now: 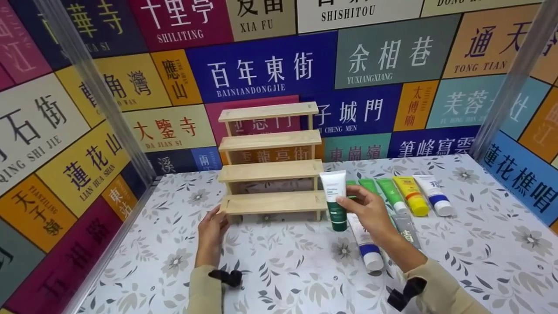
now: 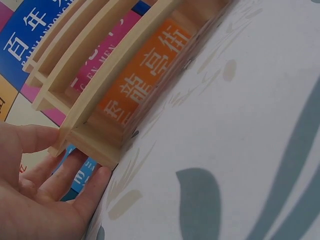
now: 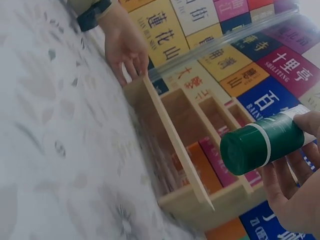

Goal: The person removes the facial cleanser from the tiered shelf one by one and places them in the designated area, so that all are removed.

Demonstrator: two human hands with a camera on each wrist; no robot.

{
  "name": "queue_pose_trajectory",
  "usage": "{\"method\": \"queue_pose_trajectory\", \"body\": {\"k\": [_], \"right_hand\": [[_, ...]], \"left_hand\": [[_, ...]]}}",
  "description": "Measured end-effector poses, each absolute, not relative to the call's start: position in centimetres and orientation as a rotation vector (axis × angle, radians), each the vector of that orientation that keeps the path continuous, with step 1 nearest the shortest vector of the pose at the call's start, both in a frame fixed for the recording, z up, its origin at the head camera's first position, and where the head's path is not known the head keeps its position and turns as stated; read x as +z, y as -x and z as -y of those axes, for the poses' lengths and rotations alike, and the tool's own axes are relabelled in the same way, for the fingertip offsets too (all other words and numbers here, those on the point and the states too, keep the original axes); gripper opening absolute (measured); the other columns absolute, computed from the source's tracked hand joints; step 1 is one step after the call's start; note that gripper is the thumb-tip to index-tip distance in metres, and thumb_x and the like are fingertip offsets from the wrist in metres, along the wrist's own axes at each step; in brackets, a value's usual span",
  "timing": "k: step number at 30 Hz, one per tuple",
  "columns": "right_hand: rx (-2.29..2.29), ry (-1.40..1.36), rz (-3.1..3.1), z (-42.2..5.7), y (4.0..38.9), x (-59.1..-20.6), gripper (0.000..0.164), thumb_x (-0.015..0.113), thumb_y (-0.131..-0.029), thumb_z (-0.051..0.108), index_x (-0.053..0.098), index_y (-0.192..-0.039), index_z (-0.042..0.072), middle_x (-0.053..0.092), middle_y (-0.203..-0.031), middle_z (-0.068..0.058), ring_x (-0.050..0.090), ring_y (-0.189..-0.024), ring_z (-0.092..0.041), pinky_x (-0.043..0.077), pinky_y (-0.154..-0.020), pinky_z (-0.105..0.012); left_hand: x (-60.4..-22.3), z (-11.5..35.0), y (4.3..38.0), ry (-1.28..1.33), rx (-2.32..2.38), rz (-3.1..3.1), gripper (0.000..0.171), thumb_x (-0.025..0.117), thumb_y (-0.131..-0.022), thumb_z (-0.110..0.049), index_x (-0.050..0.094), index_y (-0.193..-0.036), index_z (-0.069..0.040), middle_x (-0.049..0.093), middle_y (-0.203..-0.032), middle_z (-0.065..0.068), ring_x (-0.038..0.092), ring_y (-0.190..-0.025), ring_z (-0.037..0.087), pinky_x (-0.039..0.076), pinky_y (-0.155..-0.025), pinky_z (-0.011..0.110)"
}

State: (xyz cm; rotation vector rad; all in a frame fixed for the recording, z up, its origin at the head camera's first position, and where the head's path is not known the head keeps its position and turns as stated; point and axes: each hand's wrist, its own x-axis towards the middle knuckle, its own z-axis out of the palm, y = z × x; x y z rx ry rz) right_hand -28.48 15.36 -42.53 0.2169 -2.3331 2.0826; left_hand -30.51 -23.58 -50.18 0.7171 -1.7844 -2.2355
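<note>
A four-tier wooden step shelf [image 1: 272,202] stands on the table. My left hand [image 1: 212,233] holds the left end of its lowest tier, thumb on the board's edge and fingers below it, as the left wrist view shows of the hand [image 2: 47,185]. Just off the shelf's right end, my right hand [image 1: 370,213] grips a white-and-green squeeze tube [image 1: 338,216] between thumb and fingers, its green cap pointing down. In the right wrist view the tube's cap [image 3: 245,150] overlaps the shelf's boards [image 3: 172,135].
Right of the shelf lie green tubes [image 1: 390,194], a yellow tube [image 1: 412,196] and a white tube with a blue band [image 1: 433,196]. Nearer are another white-and-blue tube [image 1: 369,250] and a grey packet [image 1: 406,231], partly behind my right arm. A sign-covered wall [image 1: 261,65] stands behind.
</note>
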Motion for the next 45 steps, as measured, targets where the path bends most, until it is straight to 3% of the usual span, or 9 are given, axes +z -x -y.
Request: {"method": "queue_pose_trajectory", "body": {"k": [6,13,17,25,31,41,45], "right_hand": [[2.006,-0.090,2.400,-18.2,28.5,-43.0,0.057,0.071,-0.093,0.041,0.055,-0.138,0.010,0.062,-0.133,-0.006,0.062,-0.107,-0.007,0.054,-0.091,-0.020],[1.900,-0.062,2.453,-21.6,28.4,-43.5,0.065,0.071,-0.091,0.045,0.052,-0.142,0.008,0.062,-0.129,-0.002,0.060,-0.104,0.001,0.055,-0.088,-0.019],[1.843,-0.024,2.487,-23.4,28.3,-43.6,0.068,0.070,-0.092,0.047,0.049,-0.144,0.008,0.062,-0.130,-0.001,0.060,-0.102,0.004,0.054,-0.087,-0.018],[1.887,-0.085,2.384,-26.9,28.5,-43.6,0.055,0.067,-0.098,0.025,0.047,-0.140,-0.004,0.062,-0.097,0.026,0.063,-0.091,0.004,0.057,-0.079,-0.018],[1.903,-0.058,2.417,-29.7,28.6,-44.3,0.049,0.063,-0.100,0.024,0.046,-0.139,0.002,0.059,-0.096,0.022,0.063,-0.086,0.001,0.057,-0.077,-0.018],[1.879,0.100,2.638,-33.7,28.8,-45.8,0.076,0.064,-0.097,0.040,0.031,-0.153,0.002,0.055,-0.103,0.023,0.060,-0.090,0.004,0.055,-0.080,-0.021],[1.820,0.146,2.723,-35.0,28.8,-46.1,0.082,0.063,-0.097,0.045,0.026,-0.155,0.001,0.053,-0.110,0.016,0.059,-0.091,0.003,0.055,-0.082,-0.023]], "left_hand": [[-50.3,23.7,30.2,-0.685,-2.251,1.800,0.045,0.056,-0.101,-0.016,0.052,-0.146,-0.010,0.058,-0.140,0.018,0.058,-0.127,0.029,0.048,-0.109,0.037],[-50.5,23.5,30.2,-0.665,-2.199,1.832,0.045,0.055,-0.102,-0.017,0.051,-0.146,-0.010,0.062,-0.133,0.016,0.059,-0.124,0.030,0.049,-0.107,0.039],[-50.4,23.5,30.5,-0.683,-2.211,1.835,0.046,0.054,-0.102,-0.017,0.050,-0.147,-0.011,0.060,-0.137,0.017,0.059,-0.126,0.029,0.049,-0.108,0.038],[-50.3,23.5,30.7,-0.715,-2.236,1.815,0.047,0.053,-0.102,-0.016,0.049,-0.148,-0.011,0.057,-0.141,0.019,0.057,-0.126,0.029,0.048,-0.109,0.038],[-50.5,23.5,30.8,-0.705,-2.250,1.784,0.045,0.055,-0.101,-0.015,0.052,-0.146,-0.010,0.058,-0.140,0.020,0.059,-0.124,0.029,0.049,-0.108,0.038],[-50.3,23.5,30.3,-0.675,-2.242,1.792,0.045,0.055,-0.101,-0.016,0.051,-0.146,-0.010,0.062,-0.134,0.018,0.060,-0.124,0.030,0.049,-0.107,0.039],[-50.2,23.4,30.2,-0.657,-2.232,1.807,0.045,0.055,-0.102,-0.016,0.050,-0.147,-0.010,0.063,-0.132,0.016,0.059,-0.124,0.030,0.049,-0.107,0.040]]}}
